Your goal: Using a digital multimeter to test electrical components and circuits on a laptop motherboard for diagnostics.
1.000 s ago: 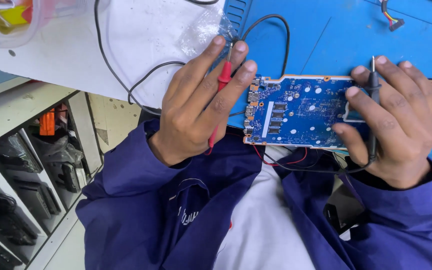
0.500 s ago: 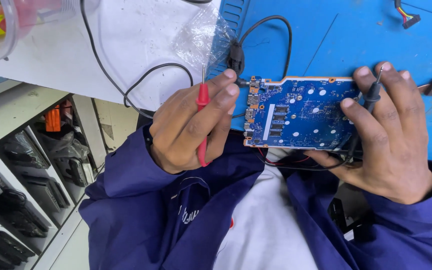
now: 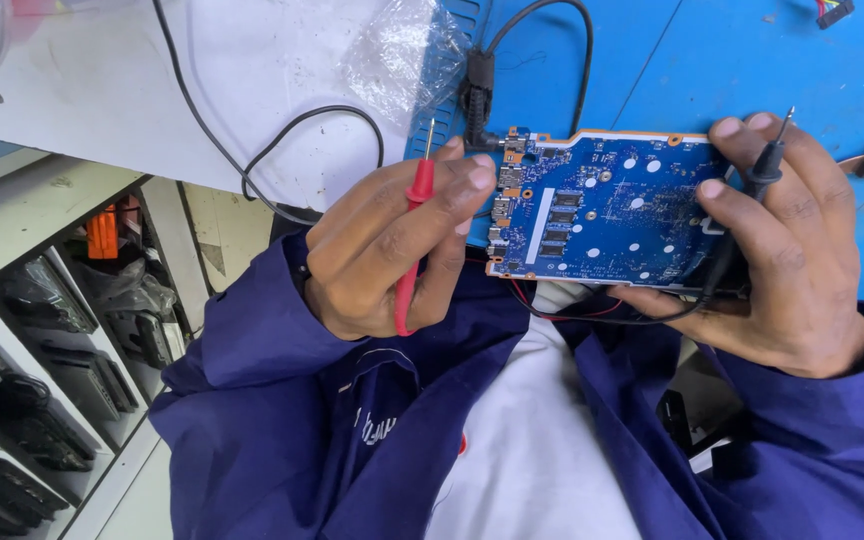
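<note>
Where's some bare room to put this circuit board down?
Bare blue mat lies beyond the circuit board, toward the connector. The white surface left of the black cable is free too. Around the plastic wrap and plug it is crowded.

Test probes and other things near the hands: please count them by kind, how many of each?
Test probes: 2, a red probe in the left hand and a black probe in the right hand
Blue circuit board: 1
Clear plastic bag: 1
Total: 4
</note>
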